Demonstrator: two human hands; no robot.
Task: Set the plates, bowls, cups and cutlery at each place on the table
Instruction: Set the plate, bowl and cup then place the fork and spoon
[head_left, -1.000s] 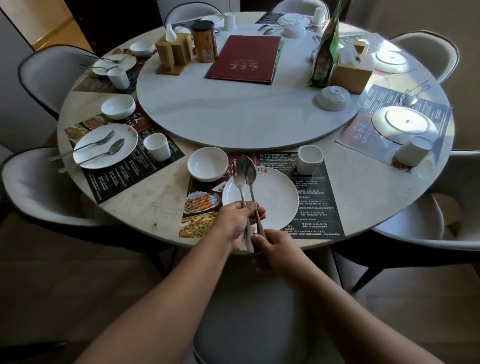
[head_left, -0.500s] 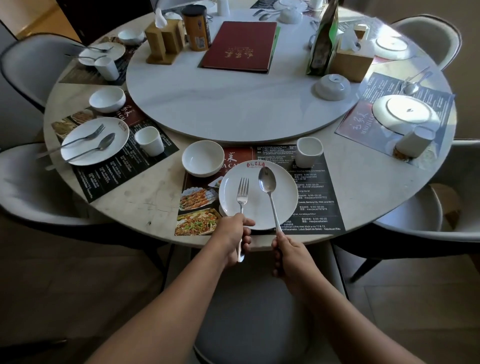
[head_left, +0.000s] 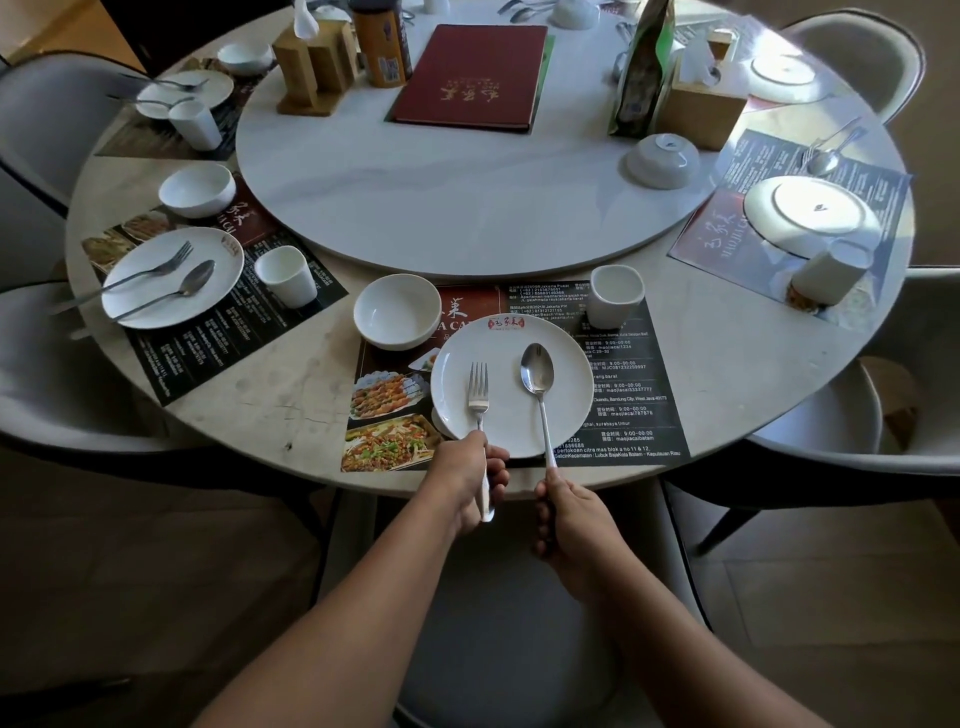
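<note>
On the near placemat (head_left: 634, 415) lies a white plate (head_left: 511, 415) with a white bowl (head_left: 397, 310) at its upper left and a white cup (head_left: 616, 295) at its upper right. My left hand (head_left: 467, 480) grips the handle of a fork (head_left: 478, 395) whose tines lie over the plate's left half. My right hand (head_left: 569, 514) grips the handle of a spoon (head_left: 538, 374) whose bowl lies over the plate's right half. Fork and spoon run side by side, apart.
The left place holds a plate (head_left: 174, 278) with fork and spoon, a bowl (head_left: 197, 189) and a cup (head_left: 285, 275). At the right sit an upturned plate (head_left: 813, 215) and cup (head_left: 831, 273). An upturned bowl (head_left: 662, 160), a red menu (head_left: 470, 75) and wooden boxes stand on the turntable (head_left: 441, 208). Chairs ring the table.
A second ago both hands held the fork and spoon together above the plate. They have since come apart, the fork to the left and the spoon to the right, low over the plate.
</note>
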